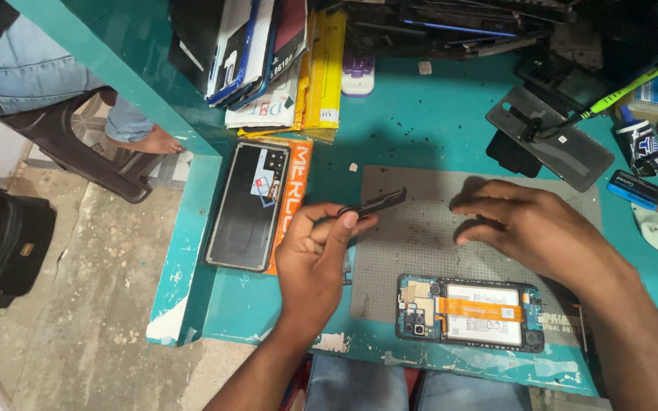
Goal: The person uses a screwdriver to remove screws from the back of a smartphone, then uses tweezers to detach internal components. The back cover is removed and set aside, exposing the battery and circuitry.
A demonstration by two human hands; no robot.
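Fingers of the left hand point(315, 247) pinched a slim dark metal strip point(375, 203) whose long axis ran up to the right, over the grey perforated mat point(420, 236), while the right hand point(531, 224) rested nearby, empty and loosely curled.

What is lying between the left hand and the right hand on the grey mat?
In the head view, only bare grey mat lies between the left hand and the right hand. The small dark part in the left grip juts over it.
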